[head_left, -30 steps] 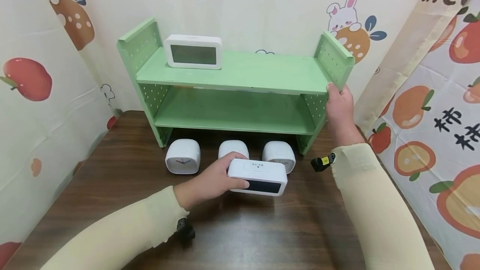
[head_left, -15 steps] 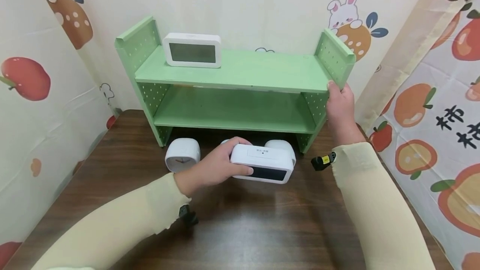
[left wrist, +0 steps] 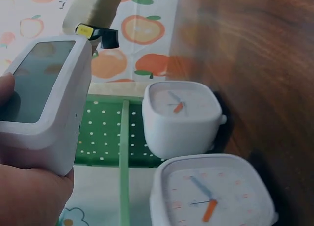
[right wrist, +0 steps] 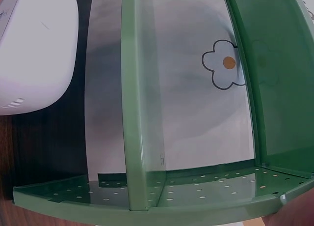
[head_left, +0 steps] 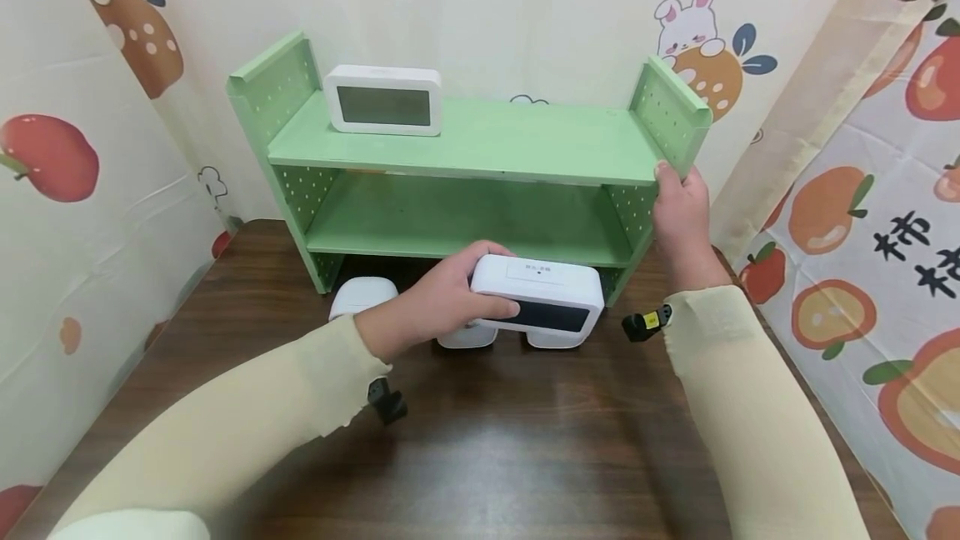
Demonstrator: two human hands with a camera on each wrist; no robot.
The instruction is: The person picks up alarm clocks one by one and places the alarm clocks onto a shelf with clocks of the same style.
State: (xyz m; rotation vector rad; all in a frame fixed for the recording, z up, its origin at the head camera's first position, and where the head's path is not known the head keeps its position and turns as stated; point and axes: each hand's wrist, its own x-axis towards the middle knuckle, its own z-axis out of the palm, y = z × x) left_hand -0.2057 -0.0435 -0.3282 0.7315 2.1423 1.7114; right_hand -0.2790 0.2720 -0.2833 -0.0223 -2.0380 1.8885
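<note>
My left hand (head_left: 446, 302) grips a white digital clock (head_left: 537, 277) by its left end, thumb across the dark screen. This clock is held in front of the shelf's lower tier, above the small clocks, with its top tilted into view. My right hand (head_left: 681, 219) holds the right side panel of a green two-tier shelf (head_left: 465, 219), its thumb near the upper board's corner. A second white digital clock (head_left: 384, 100) stands at the left of the upper tier. In the left wrist view, two small white analog clocks (left wrist: 182, 130) show hands on their faces.
Below the shelf's lower board, small white clocks stand in a row on the dark wooden table (head_left: 480, 465); the left one (head_left: 362, 295) is partly covered by my left arm. Fruit-patterned cloth (head_left: 840, 257) hangs behind and at both sides.
My left hand has raised the digital clock and moved it forward and slightly right, toward the shelf. My right hand stays at the shelf's side panel.
</note>
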